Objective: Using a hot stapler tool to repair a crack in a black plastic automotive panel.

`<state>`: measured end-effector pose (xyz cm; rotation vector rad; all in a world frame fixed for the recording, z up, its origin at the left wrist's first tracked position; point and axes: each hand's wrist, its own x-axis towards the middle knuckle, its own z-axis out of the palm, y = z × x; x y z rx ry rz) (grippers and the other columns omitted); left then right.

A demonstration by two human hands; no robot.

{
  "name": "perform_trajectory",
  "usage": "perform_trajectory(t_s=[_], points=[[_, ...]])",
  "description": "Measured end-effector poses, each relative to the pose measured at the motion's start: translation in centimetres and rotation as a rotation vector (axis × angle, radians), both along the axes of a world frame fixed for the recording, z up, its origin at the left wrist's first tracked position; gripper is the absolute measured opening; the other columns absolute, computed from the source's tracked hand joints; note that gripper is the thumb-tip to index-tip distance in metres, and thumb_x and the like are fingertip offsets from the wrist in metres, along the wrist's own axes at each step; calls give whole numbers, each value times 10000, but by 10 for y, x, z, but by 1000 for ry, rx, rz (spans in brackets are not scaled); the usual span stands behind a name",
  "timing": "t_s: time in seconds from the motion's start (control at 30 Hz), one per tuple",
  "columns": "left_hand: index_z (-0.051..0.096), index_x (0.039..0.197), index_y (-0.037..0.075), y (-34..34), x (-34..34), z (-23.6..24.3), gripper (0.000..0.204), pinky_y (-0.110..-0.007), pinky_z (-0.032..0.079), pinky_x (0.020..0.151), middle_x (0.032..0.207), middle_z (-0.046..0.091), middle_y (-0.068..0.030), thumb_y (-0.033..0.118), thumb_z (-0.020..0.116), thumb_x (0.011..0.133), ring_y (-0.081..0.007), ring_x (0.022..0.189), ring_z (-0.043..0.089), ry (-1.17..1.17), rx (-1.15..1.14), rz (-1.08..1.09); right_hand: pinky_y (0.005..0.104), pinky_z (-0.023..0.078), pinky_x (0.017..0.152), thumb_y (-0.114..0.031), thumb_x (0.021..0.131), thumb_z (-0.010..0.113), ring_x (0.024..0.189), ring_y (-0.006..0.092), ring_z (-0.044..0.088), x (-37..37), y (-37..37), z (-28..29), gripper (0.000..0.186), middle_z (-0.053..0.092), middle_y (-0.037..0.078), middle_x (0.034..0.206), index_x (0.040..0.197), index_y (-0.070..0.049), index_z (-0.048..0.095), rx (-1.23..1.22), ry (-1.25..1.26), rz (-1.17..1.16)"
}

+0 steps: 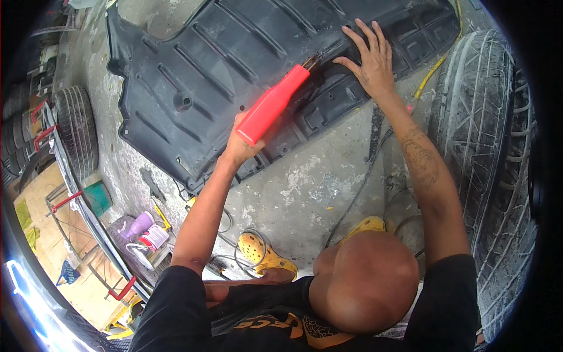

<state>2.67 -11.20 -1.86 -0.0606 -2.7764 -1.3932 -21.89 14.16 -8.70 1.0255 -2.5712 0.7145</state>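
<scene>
A large black ribbed plastic car undertray (217,64) lies on the floor in front of me. My left hand (249,141) is closed around a red soldering gun (272,105) with two brass-coloured prongs. The prong tips point at a dark spot on the undertray near its middle; whether they touch it I cannot tell. To the right of the tips, my right hand (374,63) rests on the undertray, fingers spread and nothing in its grasp. Part of the left hand's grip is hidden behind the tool's body.
Large dusty tyres (469,117) stand close on the right, with a yellow hose (431,76) beside them. A dark cable (360,190) crosses the concrete floor. At left are a purple bottle (141,224), another tyre (76,132) and red clamps (65,201) along a wooden board (50,202).
</scene>
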Motion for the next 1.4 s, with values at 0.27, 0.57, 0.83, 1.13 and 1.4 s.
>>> perform_trajectory(t_s=[0.27,0.57,0.83,1.13,1.4], points=[[679,1077,29,4,-1,9,203,-384,498,682,870,676,-167,116,727,900,-339,741,638,-58,35,35,640,269,1168,-691,835,611,1516,305,208,2,-2,4,777,321,-10,1602,1515,-367,420,10,-5,-8],[688,1077,37,6,0,9,200,-382,511,761,918,700,-159,134,722,905,-330,825,660,-72,-34,29,647,271,1164,-679,839,624,1511,318,219,2,-1,6,764,326,-13,1598,1507,-358,434,31,-24,-17],[703,1148,55,2,4,3,322,-379,494,880,1054,722,-133,26,663,829,-322,961,657,-173,55,75,643,262,1167,-672,836,635,1515,307,207,2,-2,5,768,318,-4,1598,1503,-343,444,0,-22,2],[709,1113,56,13,0,15,224,-355,519,785,944,738,-129,89,678,894,-271,840,693,-131,182,124,639,263,1166,-668,842,637,1512,316,223,3,-1,6,766,341,7,1594,1506,-339,443,-12,0,-1],[688,1065,26,15,-4,21,173,-341,513,741,867,717,-134,113,679,915,-232,749,665,-45,137,96,638,264,1169,-669,845,632,1513,306,223,3,-2,6,759,327,-9,1599,1504,-346,438,20,-10,-21]])
